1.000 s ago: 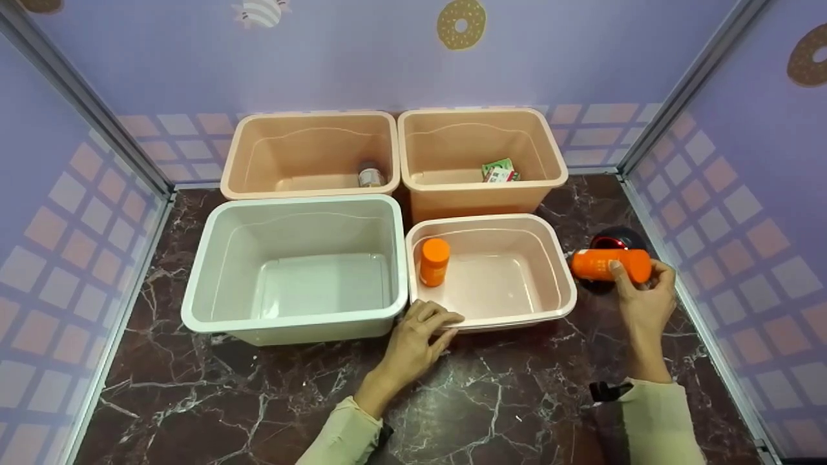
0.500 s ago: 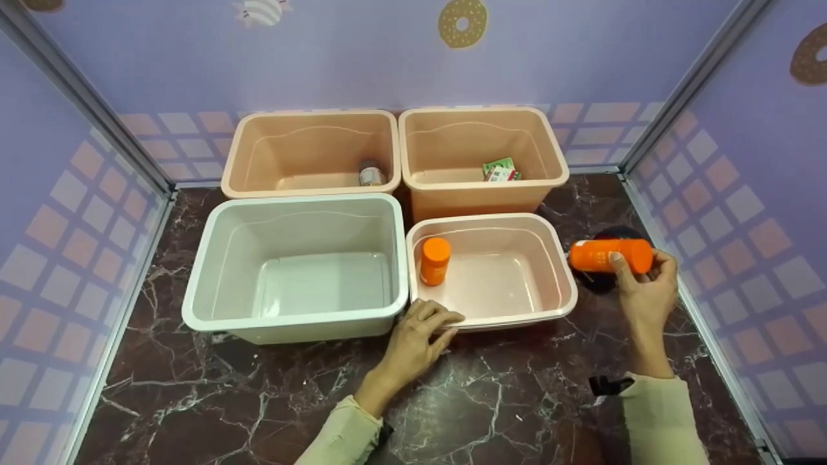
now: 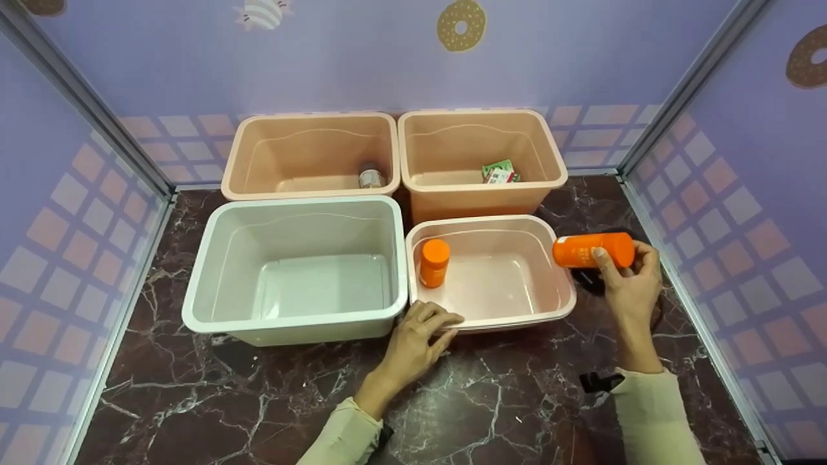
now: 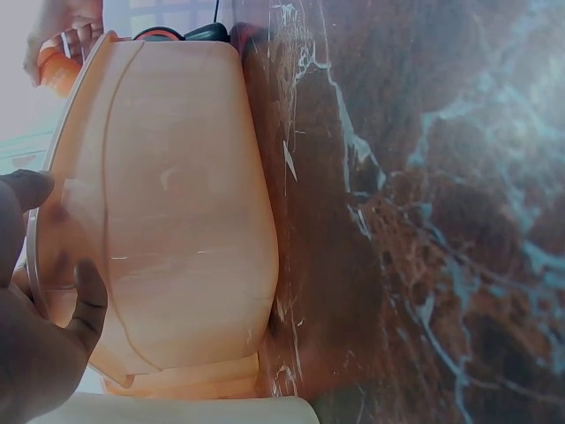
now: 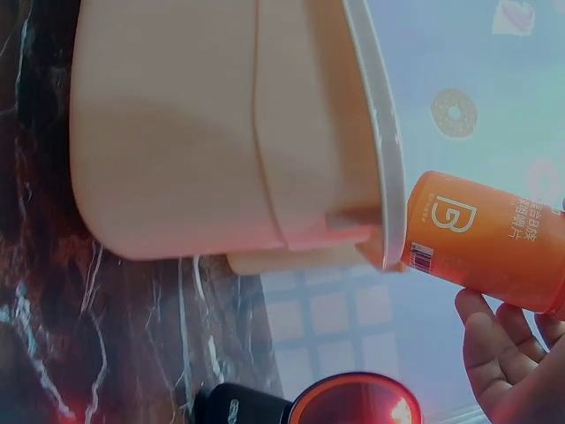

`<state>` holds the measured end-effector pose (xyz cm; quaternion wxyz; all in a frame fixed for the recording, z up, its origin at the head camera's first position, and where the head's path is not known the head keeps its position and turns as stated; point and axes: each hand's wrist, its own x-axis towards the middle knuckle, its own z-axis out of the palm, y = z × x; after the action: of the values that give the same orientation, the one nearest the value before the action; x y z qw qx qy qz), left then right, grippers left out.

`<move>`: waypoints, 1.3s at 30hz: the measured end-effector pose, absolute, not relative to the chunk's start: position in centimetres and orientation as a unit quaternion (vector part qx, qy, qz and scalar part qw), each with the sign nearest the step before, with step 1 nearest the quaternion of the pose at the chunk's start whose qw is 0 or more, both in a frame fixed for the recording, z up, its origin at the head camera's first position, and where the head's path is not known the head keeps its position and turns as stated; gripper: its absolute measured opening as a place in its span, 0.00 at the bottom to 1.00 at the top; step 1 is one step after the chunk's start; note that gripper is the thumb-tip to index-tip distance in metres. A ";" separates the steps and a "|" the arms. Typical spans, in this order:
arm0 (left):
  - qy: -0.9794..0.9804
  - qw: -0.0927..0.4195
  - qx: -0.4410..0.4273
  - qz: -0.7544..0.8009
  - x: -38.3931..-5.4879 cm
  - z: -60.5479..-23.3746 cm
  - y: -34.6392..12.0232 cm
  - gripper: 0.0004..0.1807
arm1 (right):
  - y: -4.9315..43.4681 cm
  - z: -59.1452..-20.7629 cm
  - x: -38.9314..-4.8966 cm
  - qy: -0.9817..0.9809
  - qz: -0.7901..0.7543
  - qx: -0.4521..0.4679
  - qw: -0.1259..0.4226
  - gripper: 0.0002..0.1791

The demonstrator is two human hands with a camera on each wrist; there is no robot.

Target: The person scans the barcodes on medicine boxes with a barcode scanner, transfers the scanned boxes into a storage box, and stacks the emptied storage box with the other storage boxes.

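In the head view my right hand (image 3: 632, 284) grips an orange supplement bottle (image 3: 585, 250) by its cap end, thumb in front. The bottle lies sideways in the air at the right rim of the pale pink bin (image 3: 491, 321). White print and a barcode show on the bottle (image 5: 481, 234) in the right wrist view. My left hand (image 3: 417, 339) holds the front left rim of that bin, fingers over the edge and thumb against the outer wall (image 4: 185, 203). A second orange bottle (image 3: 434, 263) stands inside the bin, near its left wall.
A grey-white bin (image 3: 294, 323) stands to the left. Behind are two peach bins: the left one (image 3: 310, 194) holds a small jar (image 3: 370, 177), the right one (image 3: 478, 188) small boxes (image 3: 501, 172). A black device with an orange ring (image 5: 353, 402) lies right of the pink bin.
My right hand has lifted the orange bottle and brought it left, from above the black device to the pink bin's right rim. My left hand has stayed on the rim.
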<state>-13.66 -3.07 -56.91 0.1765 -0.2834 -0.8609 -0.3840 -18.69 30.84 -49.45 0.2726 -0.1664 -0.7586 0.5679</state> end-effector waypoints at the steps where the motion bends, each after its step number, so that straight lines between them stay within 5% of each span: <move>1: -0.861 0.176 -0.283 -0.384 -13.7 -56.9 -3.1 0.10 | 30.7 -49.3 -18.8 -0.759 0.569 -0.164 0.272 0.22; 39: -0.860 0.187 -0.284 -0.381 -13.7 -56.8 -3.0 0.11 | 24.4 -46.9 -21.5 -0.767 0.595 -0.055 0.232 0.27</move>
<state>-13.73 -3.01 -56.80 0.1865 -0.2836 -0.8599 -0.3812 -21.47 24.42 -46.88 0.2322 -0.0553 -0.7674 0.5951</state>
